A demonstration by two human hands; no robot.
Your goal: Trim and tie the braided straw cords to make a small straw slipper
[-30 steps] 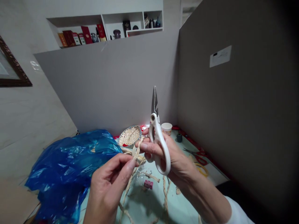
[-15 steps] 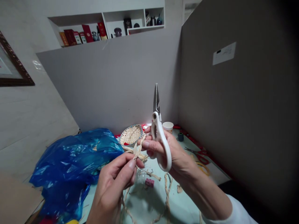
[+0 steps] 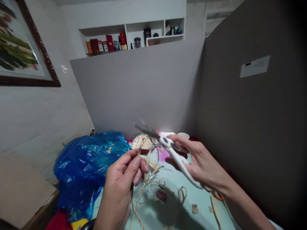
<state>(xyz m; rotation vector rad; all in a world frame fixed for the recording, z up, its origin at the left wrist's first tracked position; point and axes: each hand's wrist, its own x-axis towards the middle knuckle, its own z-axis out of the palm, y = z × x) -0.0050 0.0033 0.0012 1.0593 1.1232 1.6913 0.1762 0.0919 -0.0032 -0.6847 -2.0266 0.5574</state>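
Observation:
Between the thumb and fingers of my left hand (image 3: 123,179) is pinched a pale braided straw cord (image 3: 141,145). Its loose strands stick up above the fingers, and a long twisted length (image 3: 135,207) hangs down below. My right hand (image 3: 195,156) is wrapped round white-handled scissors (image 3: 165,142). Their metal blades point up and left, slightly apart and blurred by motion, above and to the right of the cord's end. Behind the hands lies a small woven basket (image 3: 137,140), partly hidden by the cord.
A crumpled blue plastic bag (image 3: 88,163) fills the table's left side. On the pale green table (image 3: 153,220) lie a dark red block (image 3: 161,195), straw scraps (image 3: 195,208) and a cord loop (image 3: 182,195). A white cup (image 3: 183,135) stands behind my right hand. Grey panels (image 3: 144,86) enclose the back and right.
The scissors have swung from upright to tilted left, with their blades now apart. My right hand has moved right, off the cord, while my left still pinches it. The camera view has shifted.

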